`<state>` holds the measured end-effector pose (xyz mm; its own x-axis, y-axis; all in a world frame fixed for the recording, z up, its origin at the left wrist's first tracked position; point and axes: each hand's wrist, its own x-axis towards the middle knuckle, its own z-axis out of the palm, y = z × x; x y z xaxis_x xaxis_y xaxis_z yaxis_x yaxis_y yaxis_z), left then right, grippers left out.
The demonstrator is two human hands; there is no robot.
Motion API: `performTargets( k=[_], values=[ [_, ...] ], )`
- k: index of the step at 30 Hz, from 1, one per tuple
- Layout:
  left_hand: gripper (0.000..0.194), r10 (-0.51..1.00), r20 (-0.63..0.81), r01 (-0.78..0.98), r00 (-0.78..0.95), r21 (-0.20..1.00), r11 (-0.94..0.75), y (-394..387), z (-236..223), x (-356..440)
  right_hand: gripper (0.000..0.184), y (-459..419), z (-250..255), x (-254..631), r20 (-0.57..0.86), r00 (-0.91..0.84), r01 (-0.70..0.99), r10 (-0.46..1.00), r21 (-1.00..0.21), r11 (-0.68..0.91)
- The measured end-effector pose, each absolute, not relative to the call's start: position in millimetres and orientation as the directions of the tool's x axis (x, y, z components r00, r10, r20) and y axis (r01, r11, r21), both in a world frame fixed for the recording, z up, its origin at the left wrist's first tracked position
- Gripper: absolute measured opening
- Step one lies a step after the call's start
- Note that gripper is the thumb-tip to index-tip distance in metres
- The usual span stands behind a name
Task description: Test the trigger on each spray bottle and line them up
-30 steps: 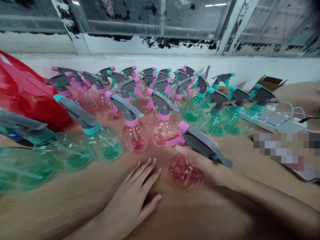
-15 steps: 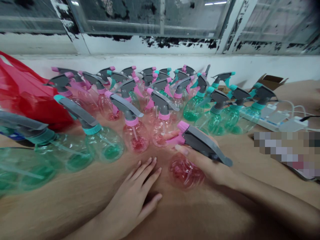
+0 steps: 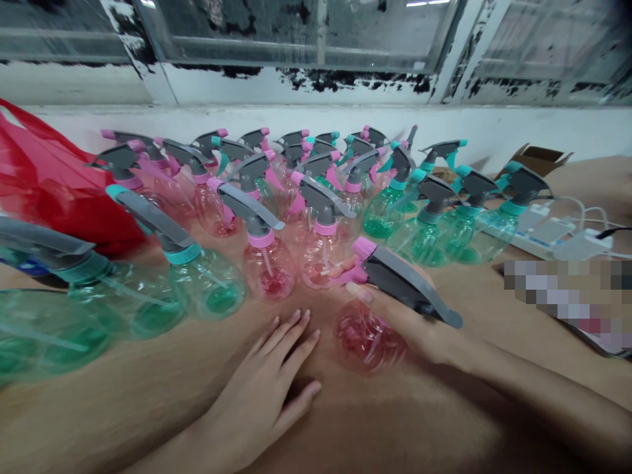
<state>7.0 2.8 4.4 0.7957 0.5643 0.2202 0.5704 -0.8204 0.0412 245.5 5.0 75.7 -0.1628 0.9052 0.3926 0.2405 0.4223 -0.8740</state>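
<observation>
My right hand is wrapped round the neck of a spray bottle with a clear pink body, a grey head and a pink nozzle and trigger. The bottle's base rests on the brown table. My left hand lies flat on the table beside it, fingers stretched out, holding nothing. Just beyond my hands stand two more pink spray bottles. A green spray bottle with a turquoise collar is to the left of them.
Several more pink and green spray bottles fill the back of the table. A red plastic bag sits at left. On the right are a power strip with cables, a small cardboard box and a blurred-out flat object. Behind is a window wall.
</observation>
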Motion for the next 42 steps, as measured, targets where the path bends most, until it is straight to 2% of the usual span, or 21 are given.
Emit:
performTargets(
  k=[4,10,13,20,32,42],
  values=[
    [0.053,0.563,0.223,0.571,0.796,0.035,-0.82,2.9,3.7,7.0,0.018,5.1,78.0,244.6,0.372,-0.161,0.29,0.914,-0.867,0.404],
    [0.053,0.556,0.221,0.566,0.801,0.022,-0.824,2.8,4.2,6.3,0.021,6.9,78.6,245.2,0.421,-0.135,0.323,0.897,-0.837,0.441],
    [0.052,0.552,0.23,0.561,0.802,0.028,-0.827,3.1,4.0,6.7,0.02,5.4,77.9,245.4,0.377,-0.141,0.326,0.916,-0.856,0.402],
    [0.053,0.563,0.229,0.569,0.794,0.045,-0.821,2.4,2.4,6.9,0.017,2.7,72.0,243.2,0.331,-0.089,0.265,0.939,-0.901,0.342],
    [0.051,0.556,0.237,0.567,0.797,0.023,-0.823,3.0,4.5,7.9,0.015,4.6,71.9,243.9,0.342,-0.112,0.249,0.933,-0.899,0.36],
    [0.052,0.565,0.229,0.57,0.792,0.05,-0.82,2.9,3.6,6.6,0.023,3.7,70.7,243.3,0.36,-0.107,0.266,0.927,-0.888,0.376]
  ],
)
